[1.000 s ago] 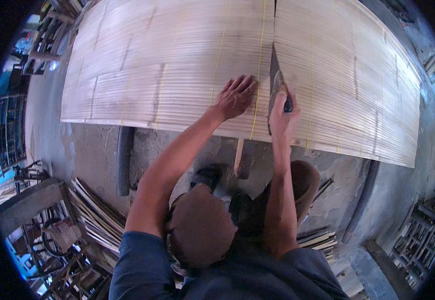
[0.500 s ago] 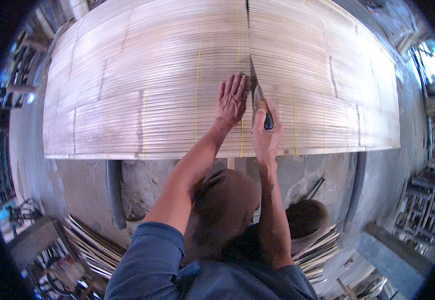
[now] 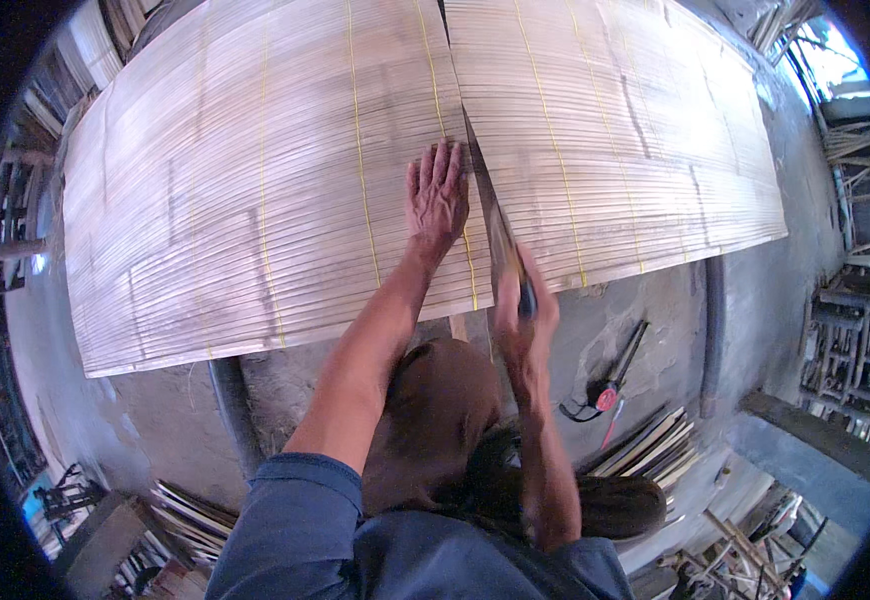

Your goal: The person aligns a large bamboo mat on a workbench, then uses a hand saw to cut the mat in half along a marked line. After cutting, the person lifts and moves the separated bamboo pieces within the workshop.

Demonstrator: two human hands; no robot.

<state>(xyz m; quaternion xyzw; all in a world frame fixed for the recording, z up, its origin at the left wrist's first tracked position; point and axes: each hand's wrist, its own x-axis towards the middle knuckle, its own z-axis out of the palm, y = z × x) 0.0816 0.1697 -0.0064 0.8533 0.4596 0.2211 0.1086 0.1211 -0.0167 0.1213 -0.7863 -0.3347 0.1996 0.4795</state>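
A wide panel of thin pale slats [image 3: 305,180], crossed by several yellow lines, lies in front of me. In my right hand [image 3: 523,330] is the handle of a handsaw, its long dark blade [image 3: 487,185] pointing away from me along a narrow dark slit in the panel. The slit runs up to the far edge of the panel. My left hand [image 3: 437,200] lies flat on the slats just left of the blade, fingers stretched out. Motion blurs the right hand and the saw's handle.
Dark pipe-like supports [image 3: 233,410] [image 3: 712,340] show under the panel's near edge. On the floor at right lies a red and black tool [image 3: 606,398]. Bundled wood strips [image 3: 650,450] lie beside my leg, with others [image 3: 190,520] at lower left. Wooden racks [image 3: 845,350] stand far right.
My right hand has drawn the saw back toward me, so more of the blade shows. The left hand stays flat on the panel. The view has tilted, and the red and black tool shows more fully.
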